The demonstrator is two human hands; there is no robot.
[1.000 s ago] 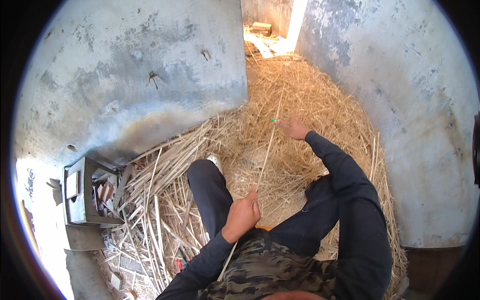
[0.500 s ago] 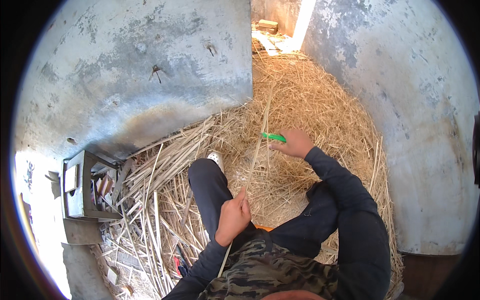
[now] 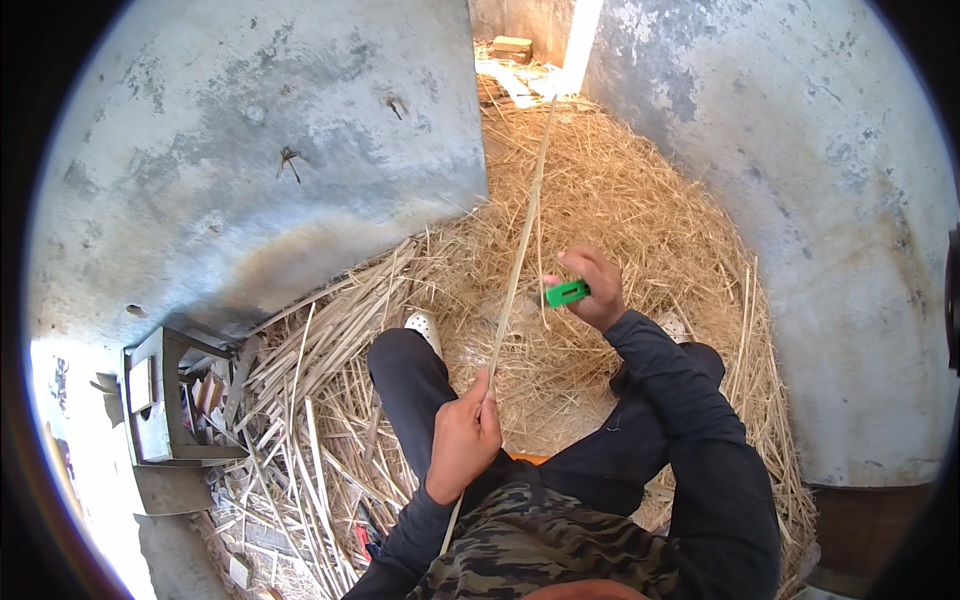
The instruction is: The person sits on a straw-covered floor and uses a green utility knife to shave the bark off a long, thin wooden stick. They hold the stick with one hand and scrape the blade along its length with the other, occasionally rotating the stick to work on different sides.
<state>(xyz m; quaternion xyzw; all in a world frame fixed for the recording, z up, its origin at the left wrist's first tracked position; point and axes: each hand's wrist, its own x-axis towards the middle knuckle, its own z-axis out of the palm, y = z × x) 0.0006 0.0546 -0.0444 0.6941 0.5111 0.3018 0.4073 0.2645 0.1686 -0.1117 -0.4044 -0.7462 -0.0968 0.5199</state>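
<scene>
My left hand point(image 3: 463, 440) is closed round a long pale strip of split cane or bamboo point(image 3: 520, 245), low over my lap. The strip slants up and away past my knees toward the bright opening, and its near end lies against my clothing. A thin sliver point(image 3: 540, 240) hangs beside its far part. To the right of the strip, apart from it, my right hand point(image 3: 600, 292) grips a green utility knife point(image 3: 567, 293) with a slot in its body. No blade can be made out, and the hand is slightly blurred.
Fine straw shavings point(image 3: 640, 190) heap up ahead and to the right. Loose split strips point(image 3: 340, 295) pile along the left wall point(image 3: 300, 90). A worn wooden stool point(image 3: 160, 395) lies at the left. The right wall point(image 3: 800, 200) curves close by. A brick point(image 3: 513, 46) sits by the far opening.
My right hand has turned the green knife and drawn it rightward, away from the strip. My left hand keeps its hold. The view has shifted slightly.
</scene>
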